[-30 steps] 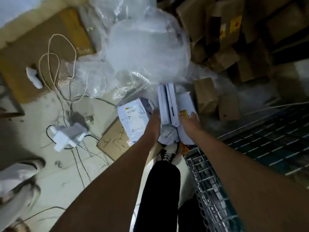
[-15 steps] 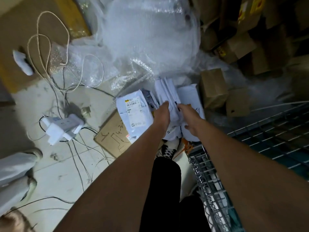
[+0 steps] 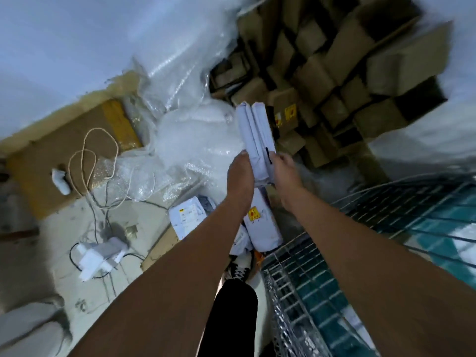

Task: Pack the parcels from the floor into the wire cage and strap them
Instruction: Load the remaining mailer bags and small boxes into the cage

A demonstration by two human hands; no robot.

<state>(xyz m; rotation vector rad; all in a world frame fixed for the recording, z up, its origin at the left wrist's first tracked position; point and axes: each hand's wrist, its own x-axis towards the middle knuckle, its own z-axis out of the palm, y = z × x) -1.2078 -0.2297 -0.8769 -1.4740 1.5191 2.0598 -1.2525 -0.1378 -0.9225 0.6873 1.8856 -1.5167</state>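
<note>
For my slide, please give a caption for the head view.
Both hands lift white parcels above the floor, beside the wire cage.

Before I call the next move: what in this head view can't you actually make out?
- Fingers of left hand and right hand: hidden behind the white parcels they hold.
- Label text on floor parcel: too small.
- Wire cage contents: blurred, cut off by the right edge.
- Carton pile: motion-blurred.

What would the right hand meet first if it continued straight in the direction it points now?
Probably the stacked brown cardboard boxes beyond it. The right hand grips the white parcels together with the left hand and points up-frame. Depth is unclear, so the boxes may lie lower.
</note>
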